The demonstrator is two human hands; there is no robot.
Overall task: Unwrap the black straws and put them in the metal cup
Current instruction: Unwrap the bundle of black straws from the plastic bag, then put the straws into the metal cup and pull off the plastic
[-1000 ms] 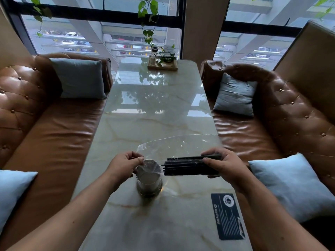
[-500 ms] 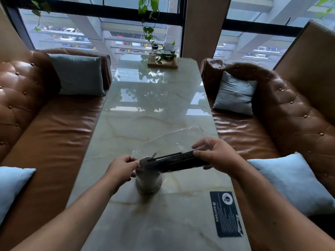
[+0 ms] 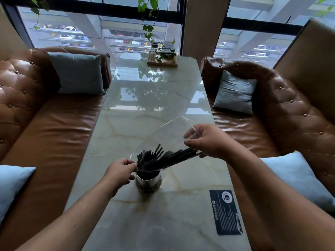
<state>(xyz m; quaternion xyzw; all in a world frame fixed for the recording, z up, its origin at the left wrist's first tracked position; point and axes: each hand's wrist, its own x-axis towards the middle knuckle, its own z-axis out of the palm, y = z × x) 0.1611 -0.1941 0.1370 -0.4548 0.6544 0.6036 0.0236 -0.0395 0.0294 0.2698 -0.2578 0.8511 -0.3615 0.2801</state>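
Marble-patterned, the glossy pale bench [image 3: 145, 109] runs between brown leather sofas [image 3: 45, 124], where the left hand [image 3: 120, 172] pinches a clear plastic wrapper [image 3: 163, 136] and the right hand [image 3: 206, 140] grips thin black straws [image 3: 163, 158] slanting into the shiny metal cup [image 3: 148, 180].

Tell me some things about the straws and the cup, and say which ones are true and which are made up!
1. The metal cup stands upright on the table. True.
2. The black straws are lying flat on the sofa. False: they are tilted over the cup, lower ends going into it.
3. The right hand holds the upper end of the clear wrapper. True.
4. The left hand is resting on a pillow. False: its fingers pinch the wrapper's lower edge beside the cup's rim.
5. A black card lies on the table to the right of the cup. True.
6. The cup is red plastic. False: it is shiny metal.
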